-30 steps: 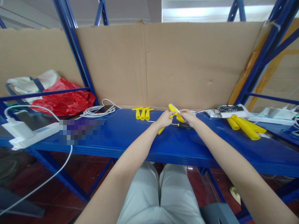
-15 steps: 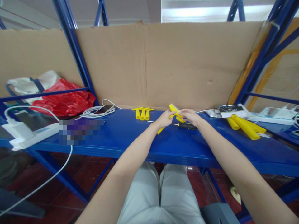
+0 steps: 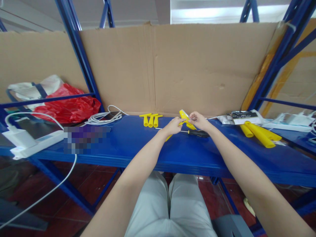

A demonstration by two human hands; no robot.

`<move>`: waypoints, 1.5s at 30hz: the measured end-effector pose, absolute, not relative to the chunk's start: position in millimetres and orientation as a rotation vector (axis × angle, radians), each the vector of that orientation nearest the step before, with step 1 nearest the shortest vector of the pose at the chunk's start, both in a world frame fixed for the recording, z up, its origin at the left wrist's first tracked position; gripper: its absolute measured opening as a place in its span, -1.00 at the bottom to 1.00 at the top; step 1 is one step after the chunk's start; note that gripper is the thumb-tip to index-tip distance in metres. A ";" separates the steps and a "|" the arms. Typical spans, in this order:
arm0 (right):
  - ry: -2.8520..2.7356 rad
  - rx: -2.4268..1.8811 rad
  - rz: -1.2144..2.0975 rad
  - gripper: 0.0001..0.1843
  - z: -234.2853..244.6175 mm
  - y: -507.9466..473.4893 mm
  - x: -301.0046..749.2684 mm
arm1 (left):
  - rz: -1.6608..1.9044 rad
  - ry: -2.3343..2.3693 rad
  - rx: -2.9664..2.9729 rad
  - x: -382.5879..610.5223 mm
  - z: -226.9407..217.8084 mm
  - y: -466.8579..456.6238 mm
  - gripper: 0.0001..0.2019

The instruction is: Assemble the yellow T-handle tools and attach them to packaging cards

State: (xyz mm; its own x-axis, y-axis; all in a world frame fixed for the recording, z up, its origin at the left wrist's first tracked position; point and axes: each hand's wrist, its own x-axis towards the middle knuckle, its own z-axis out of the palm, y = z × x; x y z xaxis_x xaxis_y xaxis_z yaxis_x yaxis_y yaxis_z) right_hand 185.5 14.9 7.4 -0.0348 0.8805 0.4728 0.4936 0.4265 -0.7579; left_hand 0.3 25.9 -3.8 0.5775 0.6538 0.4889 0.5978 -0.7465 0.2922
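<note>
1. Yellow piece (image 3: 183, 114): held over the middle of the worktop (image 3: 187, 158), between both hands, with a pale strip along its upper part.
2. Gripped low by the left hand (image 3: 174, 125), with fingers curled closed around it; below the fist, a yellow end jutting out towards the near edge.
3. Pinched at the pale strip by the right hand (image 3: 197, 120), with thumb and fingertips drawn together; exact contact too small to tell.
4. Just below both hands in view, lying crosswise on the worktop: a screwdriver (image 3: 197, 133), with its black handle near the right wrist and its shaft pointing left.
5. Left of the left hand, side by side near the cardboard (image 3: 118, 65): three T-pieces (image 3: 151, 121), well apart from the right hand.
6. Farther right, well apart from both hands: yellow tubes (image 3: 261, 135), just beside a packet (image 3: 243, 117).
</note>
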 end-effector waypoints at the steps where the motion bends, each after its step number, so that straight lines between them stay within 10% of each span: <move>1: -1.748 -1.177 0.395 -0.82 7.4 16.1 185.1 | 0.901 1.084 2.701 0.3 -3.9 26.0 -0.53; 45: -1.626 -1.306 0.467 -0.83 7.5 13.7 173.4 | 0.913 1.098 2.695 0.2 -5.3 28.2 -0.53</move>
